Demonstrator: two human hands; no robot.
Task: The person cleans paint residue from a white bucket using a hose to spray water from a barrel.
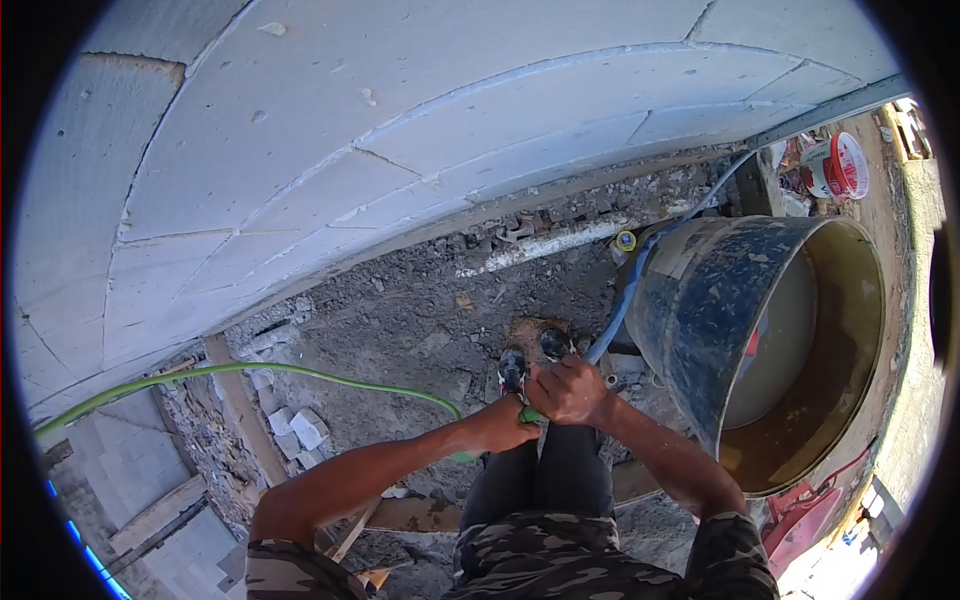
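My left hand (498,425) is closed round the end of a green hose (330,376), which runs off to the left. Beside it, my right hand (572,390) grips a blue hose (622,308) that leads up past the barrel. The two hands touch or nearly touch above my legs, and the spot where the hoses meet is hidden by my fingers. A large blue barrel (700,290) stands to the right of my hands, with cloudy water (785,350) inside it.
A pale block wall (400,110) curves across the top. Rubble-covered ground (400,310) lies below it. A red and white bucket (835,167) is at the upper right. Broken white blocks (309,428) and a wooden board (245,410) lie at the left.
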